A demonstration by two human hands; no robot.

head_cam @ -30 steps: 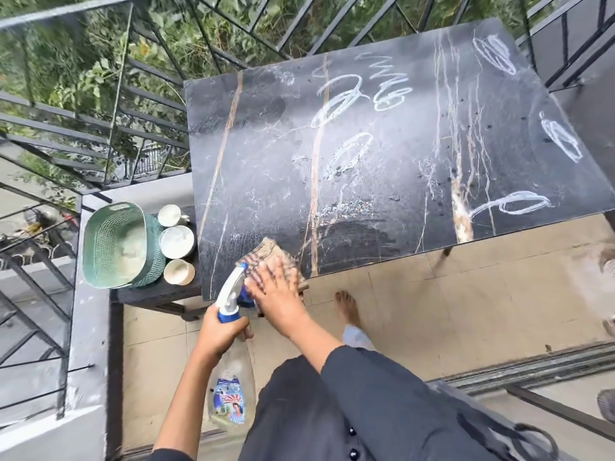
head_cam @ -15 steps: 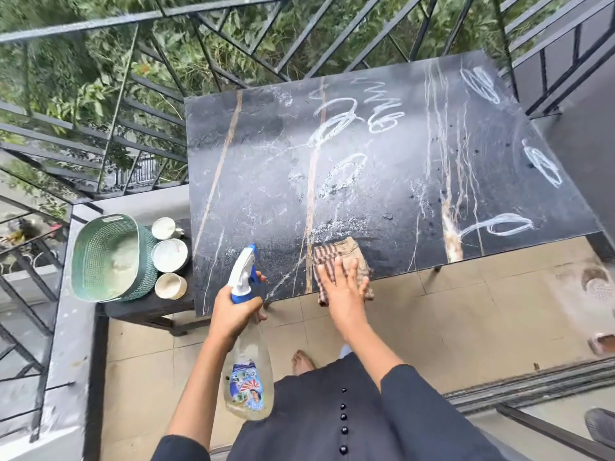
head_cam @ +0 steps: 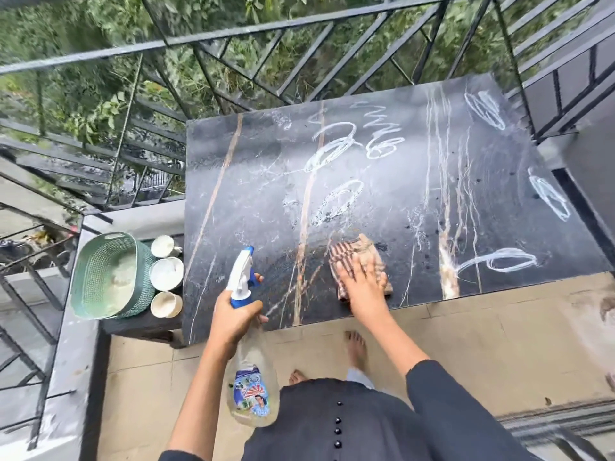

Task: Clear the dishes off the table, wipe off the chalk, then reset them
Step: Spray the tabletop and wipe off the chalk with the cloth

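A black marble table (head_cam: pixel 392 201) carries white chalk scribbles (head_cam: pixel 336 151) across its middle, far side and right edge. My right hand (head_cam: pixel 362 284) presses flat on a striped brown cloth (head_cam: pixel 362 254) near the table's front edge. My left hand (head_cam: pixel 233 321) grips the neck of a clear spray bottle (head_cam: pixel 249 387) with a white and blue nozzle, held at the table's front left corner. The surface around the cloth looks wet and darker.
A green basket (head_cam: pixel 109 277) and three white cups and bowls (head_cam: pixel 166 272) sit on a low dark stand left of the table. Black metal railing (head_cam: pixel 266 38) bounds the far and left sides. My bare feet (head_cam: pixel 356 347) stand on beige floor tiles below the table.
My right hand has slid the cloth to the right along the table's front edge. My left hand has lifted the spray bottle up and a little right. The view has shifted.
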